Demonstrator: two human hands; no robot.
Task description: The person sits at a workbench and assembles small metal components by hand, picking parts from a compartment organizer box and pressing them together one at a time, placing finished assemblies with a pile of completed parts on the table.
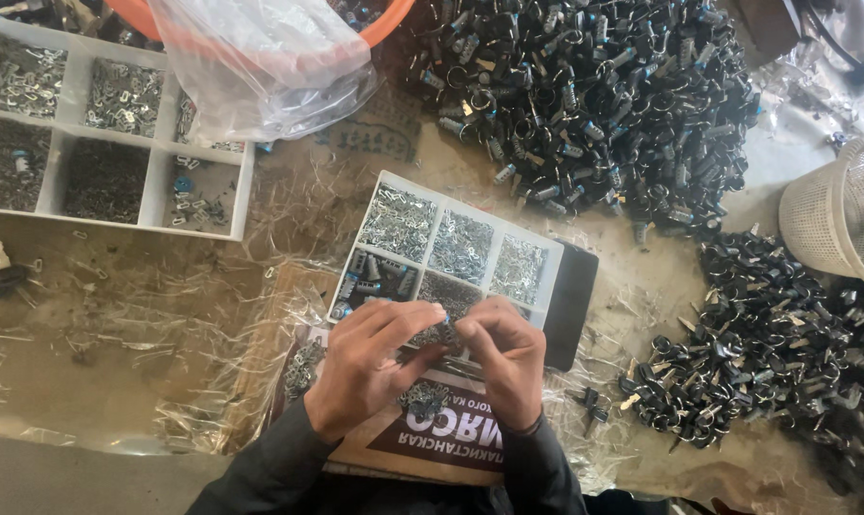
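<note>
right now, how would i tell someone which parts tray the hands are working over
Start at the big heap of dark parts at the top, then come down toward the person's two hands, left hand and right hand. The small white tray lies tilted just beyond their fingertips. Unlike the larger white tray at the far left, it rests on a black board.

white mesh basket (847, 215) | clear plastic bag (265, 62) | 6-compartment white tray (107, 129) | black parts heap (594, 105)

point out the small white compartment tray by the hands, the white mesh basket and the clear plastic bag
small white compartment tray (448, 197), head view, far rim
white mesh basket (832, 215), head view, side wall
clear plastic bag (260, 67), head view, crumpled middle
</note>
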